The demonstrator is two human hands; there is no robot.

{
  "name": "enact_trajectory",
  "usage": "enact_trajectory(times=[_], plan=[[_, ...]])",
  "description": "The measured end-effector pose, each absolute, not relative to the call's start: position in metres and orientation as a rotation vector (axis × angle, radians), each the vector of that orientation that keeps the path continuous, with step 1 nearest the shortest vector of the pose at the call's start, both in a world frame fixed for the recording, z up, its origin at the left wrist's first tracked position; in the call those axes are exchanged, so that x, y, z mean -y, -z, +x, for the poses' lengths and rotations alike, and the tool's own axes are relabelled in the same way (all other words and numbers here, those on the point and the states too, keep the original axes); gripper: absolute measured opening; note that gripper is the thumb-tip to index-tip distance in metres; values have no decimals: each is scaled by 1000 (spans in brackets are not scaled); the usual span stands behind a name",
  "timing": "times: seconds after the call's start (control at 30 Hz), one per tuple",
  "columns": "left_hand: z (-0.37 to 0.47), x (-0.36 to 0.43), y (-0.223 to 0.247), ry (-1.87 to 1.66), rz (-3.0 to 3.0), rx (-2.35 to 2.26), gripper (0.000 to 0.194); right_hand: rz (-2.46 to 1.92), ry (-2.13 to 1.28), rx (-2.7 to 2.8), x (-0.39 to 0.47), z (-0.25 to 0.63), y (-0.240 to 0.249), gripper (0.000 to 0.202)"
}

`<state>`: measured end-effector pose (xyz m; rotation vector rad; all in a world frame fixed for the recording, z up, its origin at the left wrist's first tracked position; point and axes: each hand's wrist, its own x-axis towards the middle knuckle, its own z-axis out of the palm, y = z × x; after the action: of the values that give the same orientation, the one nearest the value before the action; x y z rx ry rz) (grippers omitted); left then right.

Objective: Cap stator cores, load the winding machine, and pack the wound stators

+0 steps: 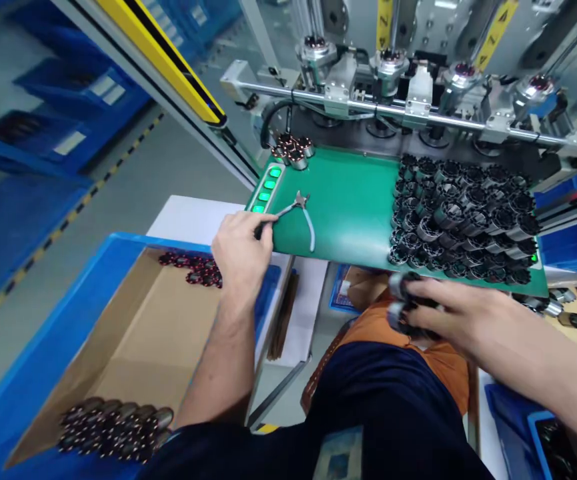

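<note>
My left hand (pixel 243 248) is closed at the left edge of the green work surface (pixel 348 200). Its thumb and forefinger meet at one handle of the blue-handled cutting pliers (pixel 311 230), whose jaws lie open on the green surface. My right hand (pixel 448 310), smeared by motion, grips at least two black-and-silver motor stators (pixel 399 313) in front of the near edge, over my lap. To the right on the green surface, rows of similar black stators (pixel 451 215) stand packed together, some stacked on others. Several copper-wound stators (pixel 293 152) cluster at its back left corner.
A machine with a row of clamping heads (pixel 391 63) spans the back. Green lit buttons (pixel 269 185) line the left edge. Lower left, a blue bin (pixel 53 340) with a cardboard liner holds wound stators (pixel 115 427). More loose stators (pixel 571 320) lie far right.
</note>
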<state>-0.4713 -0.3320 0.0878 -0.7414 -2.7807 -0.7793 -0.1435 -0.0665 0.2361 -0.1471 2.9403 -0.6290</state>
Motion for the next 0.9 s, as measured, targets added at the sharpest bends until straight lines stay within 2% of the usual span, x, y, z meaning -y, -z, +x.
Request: enact_trajectory(times=[0.07,0.17,0.23,0.33,0.4,0.43,0.53,0.6,0.7,0.9], plan=[[-476,336,-93,791,-710,2781,23,-334,428,-2903,78,-210,-241,36],[-467,334,-103,910,-730,2685,25,-338,172,-2799,88,-287,-236,34],[-451,326,-107,1178,-882,2617,45,-258,76,-2747,89,-322,-228,37],[-418,298,-102,1563,-1169,2570,91,-150,37,-2729,86,-351,-219,36],[-398,272,-97,1495,-1215,2643,115,-105,29,-2735,84,-353,-218,35],[-391,258,-95,1375,-1203,2708,119,-88,24,-2744,84,-349,-220,36],[-381,228,-94,966,-1128,2890,109,-71,89,-2873,83,-312,-230,37],[-383,218,-96,795,-1074,2947,99,-111,251,-2986,82,-270,-235,35],[-394,214,-98,719,-1055,2934,102,-135,566,-3006,80,-199,-232,37],[-418,193,-100,683,-1093,2937,108,271,899,-2754,73,-85,-188,35]])
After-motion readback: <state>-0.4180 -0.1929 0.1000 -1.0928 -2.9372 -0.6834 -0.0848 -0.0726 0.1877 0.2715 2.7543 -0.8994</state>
